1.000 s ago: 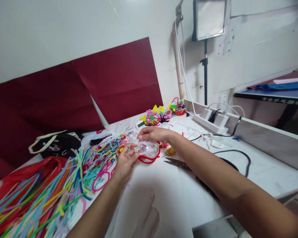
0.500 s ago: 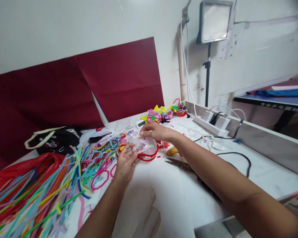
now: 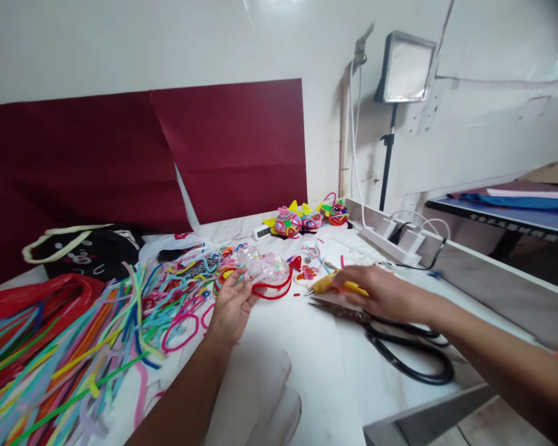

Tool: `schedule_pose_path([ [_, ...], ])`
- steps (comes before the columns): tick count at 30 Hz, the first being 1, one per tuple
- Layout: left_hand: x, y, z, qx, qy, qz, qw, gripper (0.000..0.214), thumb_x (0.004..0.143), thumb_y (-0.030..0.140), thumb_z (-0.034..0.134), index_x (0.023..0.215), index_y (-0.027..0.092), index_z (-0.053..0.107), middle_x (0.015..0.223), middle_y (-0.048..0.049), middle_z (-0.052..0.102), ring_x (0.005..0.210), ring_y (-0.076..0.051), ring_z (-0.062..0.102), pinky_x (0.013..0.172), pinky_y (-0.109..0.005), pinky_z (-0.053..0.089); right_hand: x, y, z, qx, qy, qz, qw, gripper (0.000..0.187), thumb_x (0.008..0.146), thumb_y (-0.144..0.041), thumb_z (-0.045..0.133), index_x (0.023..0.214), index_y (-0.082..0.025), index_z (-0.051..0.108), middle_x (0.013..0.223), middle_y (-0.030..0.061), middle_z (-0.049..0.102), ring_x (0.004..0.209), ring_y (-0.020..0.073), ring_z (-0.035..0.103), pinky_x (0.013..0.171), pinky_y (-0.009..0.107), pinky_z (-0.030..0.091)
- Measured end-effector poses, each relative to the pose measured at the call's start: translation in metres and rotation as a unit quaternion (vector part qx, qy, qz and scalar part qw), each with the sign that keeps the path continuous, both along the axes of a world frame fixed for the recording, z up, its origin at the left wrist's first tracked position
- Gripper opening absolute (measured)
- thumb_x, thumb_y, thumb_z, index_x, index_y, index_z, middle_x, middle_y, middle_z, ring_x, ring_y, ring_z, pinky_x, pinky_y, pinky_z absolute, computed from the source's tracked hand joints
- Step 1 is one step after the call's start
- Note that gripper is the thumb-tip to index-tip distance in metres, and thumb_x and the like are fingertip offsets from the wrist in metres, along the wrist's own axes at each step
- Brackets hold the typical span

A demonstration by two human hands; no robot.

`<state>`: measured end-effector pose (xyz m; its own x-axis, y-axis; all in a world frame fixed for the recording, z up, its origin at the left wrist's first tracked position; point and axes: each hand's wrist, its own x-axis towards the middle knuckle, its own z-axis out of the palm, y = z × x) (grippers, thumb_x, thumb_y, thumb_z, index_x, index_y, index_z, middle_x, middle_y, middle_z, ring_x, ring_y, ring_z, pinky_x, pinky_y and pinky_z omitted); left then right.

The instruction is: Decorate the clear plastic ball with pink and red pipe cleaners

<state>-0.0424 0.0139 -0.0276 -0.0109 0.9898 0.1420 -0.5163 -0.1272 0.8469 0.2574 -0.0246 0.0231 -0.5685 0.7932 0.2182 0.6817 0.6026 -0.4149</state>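
1. Yellow shows between the fingers of our right hand (image 3: 365,286): they curl narrowly over the body of a yellow tool (image 3: 324,284), whose metal tip points left, toward our other hand. We cannot tell whether the tool is lifted clear of the table (image 3: 316,353).
2. Our left hand (image 3: 232,305) has its thumb and fingertips pinched close at the near left edge of a clear plastic piece (image 3: 268,268), which sits just beyond and to the right of that grip. How firm the hold is, we cannot tell.
3. Red fuzzy cord (image 3: 279,295) loops just right of our left fingertips, along the near side of the clear piece.
4. Nearer to us than the right-hand grip, and partly beneath that wrist, we see dark scissors (image 3: 360,317), blades pointing left.
5. Small orange and pink scraps (image 3: 305,273) lie left of our right hand, past the tool's tip.
6. To the left of our left hand spreads a heap of coloured fuzzy stems (image 3: 97,353), some lying on a red bag (image 3: 81,291).
7. Well beyond both grips, we have three bright ornaments (image 3: 312,218) in a row, with a white timer (image 3: 261,233) at their left.
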Motion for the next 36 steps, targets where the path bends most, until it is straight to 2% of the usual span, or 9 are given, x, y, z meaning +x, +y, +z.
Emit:
schedule_pose_path([
  [3,-0.002,0.002,-0.002,-0.002,-0.017,-0.003,1.0,0.046,0.063,0.009,0.08,0.101,0.02,0.056,0.073,0.0029,0.067,0.065,-0.011,0.066,0.066,-0.023,0.056,0.019,-0.027,-0.041,0.037,-0.018,-0.062,0.997,0.031,0.094,-0.034,0.048,0.12,-0.02,0.058,0.115,0.0145,0.063,0.103,0.0268,0.059,0.088,0.039,0.047],
  [4,-0.002,0.002,-0.003,-0.002,-0.022,-0.004,1.0,0.046,0.063,0.008,0.079,0.101,0.02,0.056,0.072,0.0031,0.067,0.064,-0.011,0.066,0.065,-0.022,0.056,0.023,-0.034,-0.052,0.042,-0.022,-0.069,0.996,0.032,0.095,-0.036,0.047,0.121,-0.019,0.057,0.118,0.015,0.061,0.106,0.0274,0.058,0.09,0.041,0.047],
  [6,-0.003,0.004,-0.005,-0.002,-0.032,-0.005,0.999,0.045,0.064,0.006,0.078,0.102,0.019,0.057,0.072,0.0027,0.067,0.063,-0.01,0.066,0.064,-0.021,0.056,0.027,-0.042,-0.067,0.032,-0.038,-0.071,0.996,0.031,0.096,-0.037,0.045,0.117,-0.018,0.058,0.115,0.0153,0.062,0.101,0.0265,0.06,0.086,0.041,0.049],
  [8,-0.003,0.004,-0.006,-0.004,-0.039,-0.009,0.999,0.044,0.065,0.005,0.077,0.102,0.019,0.057,0.072,0.0028,0.067,0.06,-0.01,0.065,0.064,-0.021,0.057,0.026,-0.045,-0.074,0.033,-0.046,-0.078,0.995,0.03,0.097,-0.037,0.044,0.114,-0.017,0.059,0.11,0.0149,0.063,0.098,0.0262,0.06,0.085,0.042,0.049],
  [16,-0.005,0.004,-0.005,0.006,-0.045,-0.02,0.999,0.039,0.067,0.001,0.073,0.099,0.019,0.059,0.066,0.004,0.065,0.06,-0.009,0.065,0.066,-0.019,0.057,0.011,-0.032,-0.066,0.047,-0.095,-0.119,0.987,0.017,0.092,-0.021,0.051,0.103,-0.016,0.063,0.102,0.0124,0.068,0.095,0.0281,0.061,0.084,0.044,0.048],
  [21,-0.007,0.005,-0.006,0.014,-0.049,-0.022,0.998,0.04,0.066,0.002,0.075,0.099,0.019,0.059,0.072,0.002,0.068,0.066,-0.01,0.068,0.067,-0.018,0.057,0.002,-0.024,-0.065,0.071,-0.122,-0.128,0.982,0.023,0.085,-0.009,0.054,0.106,-0.016,0.062,0.104,0.0116,0.069,0.096,0.029,0.062,0.083,0.042,0.047],
  [25,-0.01,0.006,-0.005,0.017,-0.057,-0.024,0.998,0.043,0.065,0.001,0.075,0.1,0.019,0.059,0.061,0.0056,0.061,0.063,-0.009,0.067,0.065,-0.016,0.056,-0.004,-0.017,-0.063,0.081,-0.144,-0.132,0.977,0.03,0.085,-0.008,0.053,0.114,-0.012,0.059,0.112,0.0155,0.068,0.1,0.03,0.062,0.085,0.041,0.045],
  [28,-0.012,0.006,-0.003,0.015,-0.058,-0.026,0.998,0.044,0.065,-0.001,0.073,0.101,0.02,0.058,0.06,0.0072,0.058,0.062,-0.009,0.066,0.063,-0.017,0.057,-0.008,-0.013,-0.06,0.07,-0.16,-0.132,0.976,0.035,0.086,-0.007,0.051,0.121,-0.01,0.056,0.109,0.0159,0.068,0.1,0.0295,0.061,0.085,0.039,0.044],
  [36,-0.018,0.009,-0.006,0.026,-0.067,-0.03,0.997,0.044,0.067,0.0,0.073,0.103,0.02,0.057,0.071,0.0043,0.064,0.066,-0.009,0.067,0.062,-0.017,0.056,-0.024,-0.004,-0.045,0.059,-0.249,-0.114,0.96,0.034,0.089,-0.006,0.043,0.119,-0.009,0.059,0.105,0.0162,0.07,0.103,0.0318,0.061,0.084,0.039,0.042],
])
